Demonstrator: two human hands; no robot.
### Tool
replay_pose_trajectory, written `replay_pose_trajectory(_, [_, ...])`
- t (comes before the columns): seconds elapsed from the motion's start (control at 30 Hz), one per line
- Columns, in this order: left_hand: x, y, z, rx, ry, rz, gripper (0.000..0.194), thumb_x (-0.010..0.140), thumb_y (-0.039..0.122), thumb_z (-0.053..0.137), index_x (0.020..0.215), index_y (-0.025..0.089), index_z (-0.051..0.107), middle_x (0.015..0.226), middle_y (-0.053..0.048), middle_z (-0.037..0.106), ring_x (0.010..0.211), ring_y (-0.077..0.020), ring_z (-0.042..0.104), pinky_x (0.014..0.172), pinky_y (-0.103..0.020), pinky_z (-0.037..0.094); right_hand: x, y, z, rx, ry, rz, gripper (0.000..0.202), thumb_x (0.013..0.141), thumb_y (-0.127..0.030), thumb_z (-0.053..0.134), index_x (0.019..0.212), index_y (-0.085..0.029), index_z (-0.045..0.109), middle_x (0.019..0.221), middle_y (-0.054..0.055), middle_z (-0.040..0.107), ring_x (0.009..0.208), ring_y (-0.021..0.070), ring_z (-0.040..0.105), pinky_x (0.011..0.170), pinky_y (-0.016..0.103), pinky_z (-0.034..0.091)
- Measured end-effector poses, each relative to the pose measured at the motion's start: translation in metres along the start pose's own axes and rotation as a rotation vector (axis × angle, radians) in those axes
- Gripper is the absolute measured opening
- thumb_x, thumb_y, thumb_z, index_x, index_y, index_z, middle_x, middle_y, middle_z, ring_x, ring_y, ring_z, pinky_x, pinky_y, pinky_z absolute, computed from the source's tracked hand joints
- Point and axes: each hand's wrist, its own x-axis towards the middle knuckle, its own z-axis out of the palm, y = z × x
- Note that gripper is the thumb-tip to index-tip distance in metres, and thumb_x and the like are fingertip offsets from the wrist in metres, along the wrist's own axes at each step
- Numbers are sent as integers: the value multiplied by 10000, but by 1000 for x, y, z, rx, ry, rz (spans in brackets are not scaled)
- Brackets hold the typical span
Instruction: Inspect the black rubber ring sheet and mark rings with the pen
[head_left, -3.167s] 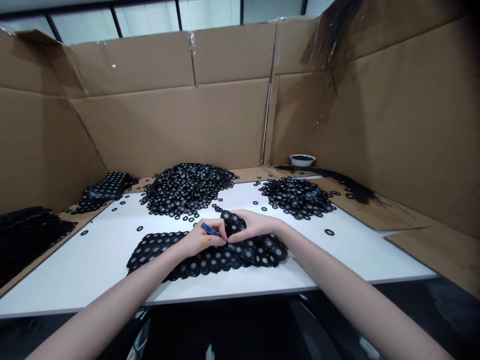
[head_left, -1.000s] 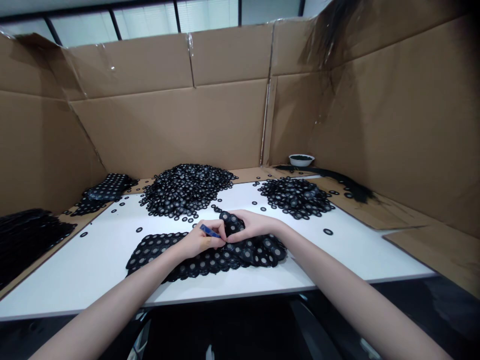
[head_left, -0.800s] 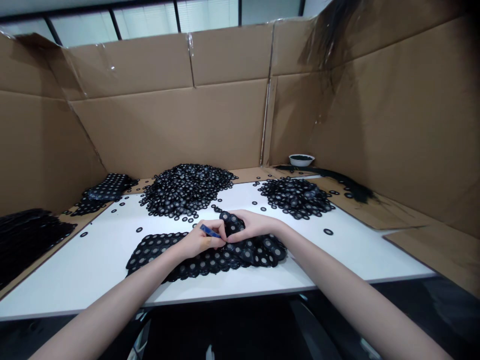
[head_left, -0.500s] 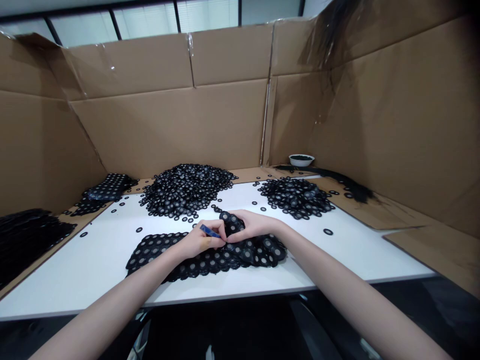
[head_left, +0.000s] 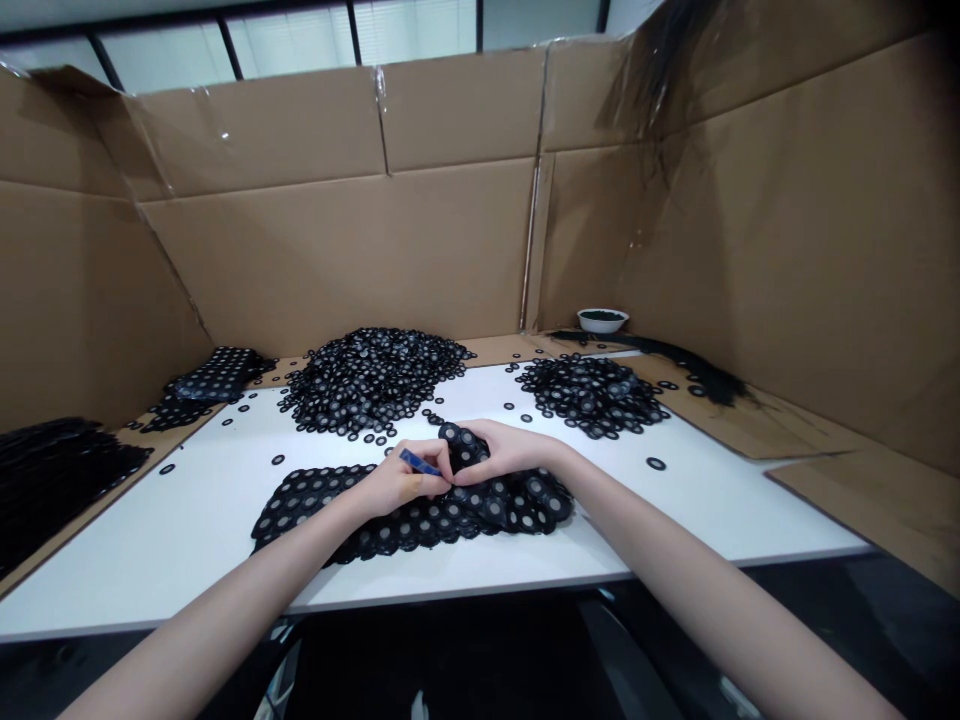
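My left hand [head_left: 401,478] is closed around a small tool with a blue handle [head_left: 418,462]; its working end is hidden by my fingers. My right hand [head_left: 499,450] pinches a folded-up part of a mat of joined black rings [head_left: 322,497]. The fingertips of both hands meet at that fold, near the mat's middle. Round grey spots show in the rings. The mat lies on the white board [head_left: 600,545], and its right part is bunched under my right hand.
Behind the mat are a large heap of loose black rings [head_left: 367,375] and a smaller ring pile [head_left: 592,395]. Long black strands [head_left: 675,360] and a white bowl [head_left: 602,321] lie at the back right. Stacked black mats [head_left: 60,490] sit left. Cardboard walls [head_left: 337,250] surround the board.
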Motion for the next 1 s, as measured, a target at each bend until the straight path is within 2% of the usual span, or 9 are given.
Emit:
replay_pose_trajectory(0.43, [0,-1,0,7,1,-2,40,686,156,594,694,124,572,585,28,517,552,-86,461,546,-192,337,1,0,0,-8,9,18,434,663,-468,667,955,-163,568,927,20,612,827,191,550,726,286,424])
replay_pose_trajectory(1.0, [0,1,0,15,2,-5,37,684,158,593,695,128,576,578,29,513,552,-90,458,550,-197,336,0,-5,-1,25,4,-30,406,675,-402,672,989,-170,560,994,25,621,890,205,566,776,289,428])
